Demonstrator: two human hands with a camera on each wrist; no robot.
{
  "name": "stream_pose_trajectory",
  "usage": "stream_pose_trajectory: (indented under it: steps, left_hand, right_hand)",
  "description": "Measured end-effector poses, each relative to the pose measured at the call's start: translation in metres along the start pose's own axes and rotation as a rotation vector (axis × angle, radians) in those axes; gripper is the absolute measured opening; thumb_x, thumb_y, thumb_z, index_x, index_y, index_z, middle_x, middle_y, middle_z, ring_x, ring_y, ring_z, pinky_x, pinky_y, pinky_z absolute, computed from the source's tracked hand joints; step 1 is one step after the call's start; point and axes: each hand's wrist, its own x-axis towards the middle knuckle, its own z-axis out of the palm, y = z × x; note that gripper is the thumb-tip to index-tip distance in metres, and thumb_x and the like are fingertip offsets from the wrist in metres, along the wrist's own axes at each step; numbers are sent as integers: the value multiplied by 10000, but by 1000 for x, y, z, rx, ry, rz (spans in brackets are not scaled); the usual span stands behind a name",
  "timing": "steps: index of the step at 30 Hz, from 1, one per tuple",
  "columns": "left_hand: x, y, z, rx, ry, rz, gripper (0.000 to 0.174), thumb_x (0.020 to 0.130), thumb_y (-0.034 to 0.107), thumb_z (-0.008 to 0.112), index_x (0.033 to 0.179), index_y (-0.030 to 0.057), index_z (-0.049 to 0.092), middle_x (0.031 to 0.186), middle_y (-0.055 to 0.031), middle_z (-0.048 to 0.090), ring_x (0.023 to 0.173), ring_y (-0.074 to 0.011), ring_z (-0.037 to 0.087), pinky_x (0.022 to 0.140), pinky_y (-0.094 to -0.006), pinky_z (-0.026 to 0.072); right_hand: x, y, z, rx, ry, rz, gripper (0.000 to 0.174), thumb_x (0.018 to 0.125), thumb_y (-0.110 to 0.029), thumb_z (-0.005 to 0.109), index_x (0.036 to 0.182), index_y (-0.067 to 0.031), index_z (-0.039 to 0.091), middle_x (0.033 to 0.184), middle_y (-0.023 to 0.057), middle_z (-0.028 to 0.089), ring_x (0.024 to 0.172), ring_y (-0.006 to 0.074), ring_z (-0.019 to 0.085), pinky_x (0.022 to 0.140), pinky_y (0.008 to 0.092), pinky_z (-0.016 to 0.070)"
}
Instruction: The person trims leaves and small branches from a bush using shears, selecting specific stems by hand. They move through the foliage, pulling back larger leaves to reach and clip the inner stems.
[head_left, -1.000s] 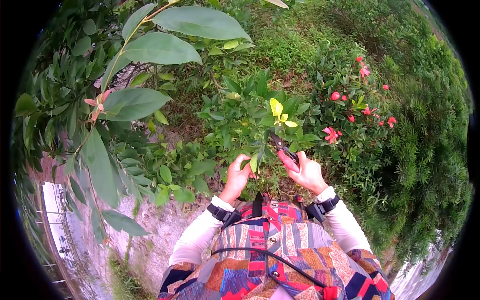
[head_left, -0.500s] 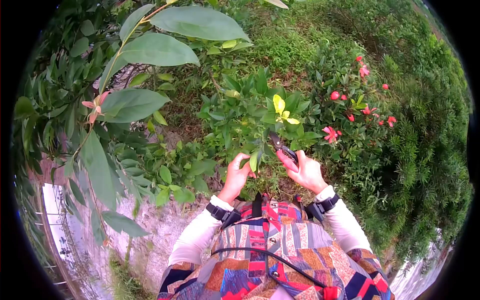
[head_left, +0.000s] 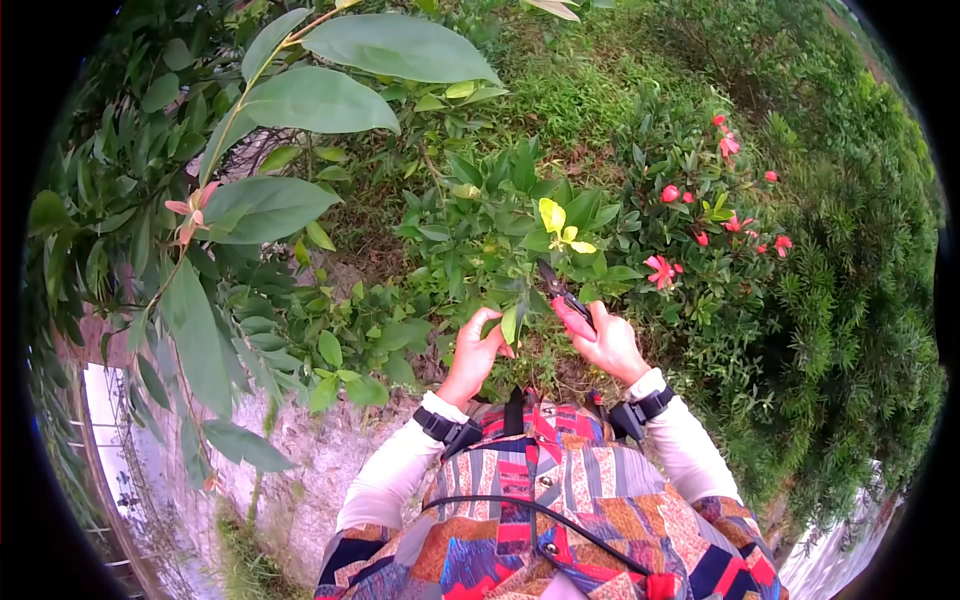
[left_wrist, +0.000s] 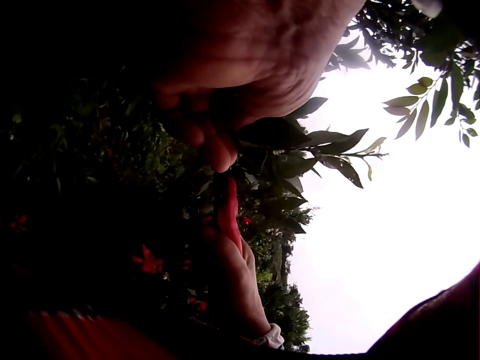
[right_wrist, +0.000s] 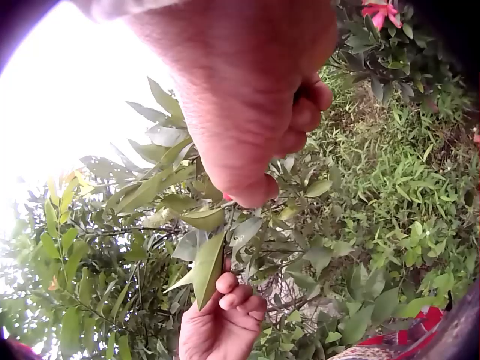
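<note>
My right hand (head_left: 615, 347) grips pruning shears (head_left: 571, 316) by their red handle. The dark blades point up and left into the leafy shrub (head_left: 465, 235), and their tips overlap its foliage. In the right wrist view, the back of that hand hides most of the tool. Left of the shears, my left hand (head_left: 472, 352) pinches a leafy twig low on the shrub. A long green leaf (right_wrist: 208, 270) hangs at the fingertips of this hand in the right wrist view. Bright yellow leaves (head_left: 553, 215) stand just above the blades.
A bush with red flowers (head_left: 662, 270) grows to the right. Large leaves on an overhanging branch (head_left: 270, 210) fill the upper left, close to the camera. Pale ground (head_left: 330, 450) lies at lower left, and a feathery hedge (head_left: 830, 300) lines the right side.
The shears and right hand have shifted very slightly up and left, with the handles looking closer together. The yellow leaves sway a little; the left hand keeps its place.
</note>
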Motion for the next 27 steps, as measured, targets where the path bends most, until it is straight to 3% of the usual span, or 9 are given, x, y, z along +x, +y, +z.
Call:
stream_pose_trajectory:
  steps: [6,8,15,17,27]
  left_hand:
    - [0,0,2,5,2,-11,96,1013,119,583,1086,57,570,833,-101,712,675,-145,661,616,-282,522]
    - [0,0,4,-30,17,-24,99,1008,105,581,1085,45,571,812,-52,686,639,-112,631,610,-263,513]
    - [0,4,3,-31,0,-19,107,1013,124,584,1079,42,565,829,-61,695,648,-115,638,611,-265,521]
    - [0,6,3,-29,-14,-10,90,1020,106,554,1098,62,545,826,-106,710,665,-153,659,609,-284,517]
    - [5,5,5,-29,-25,-9,97,1025,90,537,1118,64,545,836,-98,710,673,-154,659,615,-282,510]
  right_hand:
    - [1,6,0,140,-37,-1,380,835,-323,660,997,-17,505,765,261,666,763,475,665,705,537,515]
    - [2,1,-5,153,-42,-3,382,836,-324,664,991,-14,503,768,261,666,764,473,666,706,534,515]
    - [6,-12,-7,47,10,33,397,813,-326,679,978,-9,504,755,254,665,754,468,672,691,526,523]
    - [5,-8,-8,28,13,30,398,806,-322,680,983,-11,507,750,251,664,749,467,673,690,524,526]
    - [-6,3,-13,19,32,29,375,805,-299,669,999,-17,515,735,232,668,731,458,673,678,520,531]
